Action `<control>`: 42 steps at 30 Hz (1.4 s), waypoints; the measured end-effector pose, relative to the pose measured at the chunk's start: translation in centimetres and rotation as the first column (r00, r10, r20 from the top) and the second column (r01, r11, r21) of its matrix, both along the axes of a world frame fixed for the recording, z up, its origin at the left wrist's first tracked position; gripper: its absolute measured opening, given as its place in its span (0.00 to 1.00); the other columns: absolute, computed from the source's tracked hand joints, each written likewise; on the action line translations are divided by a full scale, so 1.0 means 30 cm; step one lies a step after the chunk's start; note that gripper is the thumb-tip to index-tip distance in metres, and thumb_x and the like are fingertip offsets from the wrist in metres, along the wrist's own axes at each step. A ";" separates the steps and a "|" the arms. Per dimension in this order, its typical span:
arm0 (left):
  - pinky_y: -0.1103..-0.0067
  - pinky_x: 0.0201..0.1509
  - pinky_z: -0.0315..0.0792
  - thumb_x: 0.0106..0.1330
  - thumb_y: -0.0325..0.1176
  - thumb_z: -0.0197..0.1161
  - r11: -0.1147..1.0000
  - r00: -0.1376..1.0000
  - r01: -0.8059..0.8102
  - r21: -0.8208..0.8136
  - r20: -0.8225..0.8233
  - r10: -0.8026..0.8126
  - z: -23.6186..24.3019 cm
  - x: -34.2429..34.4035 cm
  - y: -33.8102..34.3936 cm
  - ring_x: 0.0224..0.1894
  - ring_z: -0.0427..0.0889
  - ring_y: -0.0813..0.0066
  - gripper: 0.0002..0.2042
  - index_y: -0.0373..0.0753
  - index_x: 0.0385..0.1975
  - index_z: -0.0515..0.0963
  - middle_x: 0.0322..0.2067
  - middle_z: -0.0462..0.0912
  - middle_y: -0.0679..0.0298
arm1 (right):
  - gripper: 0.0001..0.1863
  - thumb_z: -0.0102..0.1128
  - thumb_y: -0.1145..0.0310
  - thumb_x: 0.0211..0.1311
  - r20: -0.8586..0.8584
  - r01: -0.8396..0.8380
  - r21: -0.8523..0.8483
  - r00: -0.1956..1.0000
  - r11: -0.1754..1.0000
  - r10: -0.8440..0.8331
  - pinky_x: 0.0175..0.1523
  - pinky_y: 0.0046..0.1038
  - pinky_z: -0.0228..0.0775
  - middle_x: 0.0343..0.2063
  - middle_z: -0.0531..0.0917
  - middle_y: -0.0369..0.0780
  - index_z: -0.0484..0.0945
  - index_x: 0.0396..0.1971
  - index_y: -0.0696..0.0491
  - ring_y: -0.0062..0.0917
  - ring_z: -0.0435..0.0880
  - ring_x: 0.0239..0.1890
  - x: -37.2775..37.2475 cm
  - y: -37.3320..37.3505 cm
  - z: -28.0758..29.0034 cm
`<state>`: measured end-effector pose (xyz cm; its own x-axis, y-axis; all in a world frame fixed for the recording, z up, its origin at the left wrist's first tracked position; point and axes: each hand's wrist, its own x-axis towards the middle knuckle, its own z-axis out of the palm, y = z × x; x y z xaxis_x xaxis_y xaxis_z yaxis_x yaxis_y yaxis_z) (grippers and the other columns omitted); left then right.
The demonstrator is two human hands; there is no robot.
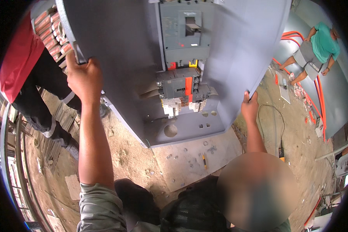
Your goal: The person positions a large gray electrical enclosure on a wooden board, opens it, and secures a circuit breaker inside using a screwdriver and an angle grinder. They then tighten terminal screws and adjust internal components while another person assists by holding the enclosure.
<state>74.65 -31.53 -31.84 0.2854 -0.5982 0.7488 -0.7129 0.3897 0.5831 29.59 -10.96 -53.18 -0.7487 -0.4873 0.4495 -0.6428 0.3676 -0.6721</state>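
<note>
A grey metal electrical enclosure (243,46) stands open in front of me, between my two hands. My left hand (85,77) is closed round its left edge. Lower down, my right hand (250,106) grips the right edge. Inside the enclosure are a large circuit breaker (187,33), a smaller dark breaker (176,85) with an orange strip, and several white modular breakers (171,107). Round and small square cutouts show in the bottom panel. Beneath its near edge lies a flat board (189,166). A blurred disc hides my right upper arm.
A yellow-and-black pen-like tool (204,161) and small bits lie on the board. A person in red (21,63) stands close at left. Another in green (323,42) is at far right, beside orange tubing (320,104). A dark cable (284,125) crosses the sandy ground.
</note>
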 end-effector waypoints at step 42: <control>0.71 0.42 0.82 0.69 0.29 0.57 0.791 0.271 -0.085 -0.606 0.750 0.604 -0.004 0.140 -0.044 0.36 0.88 0.65 0.11 0.43 0.44 0.86 0.39 0.89 0.61 | 0.21 0.58 0.54 0.68 -0.048 -0.665 0.337 0.695 0.666 0.718 0.71 0.51 0.60 0.55 0.81 0.52 0.84 0.46 0.57 0.51 0.75 0.60 0.650 -0.544 -1.013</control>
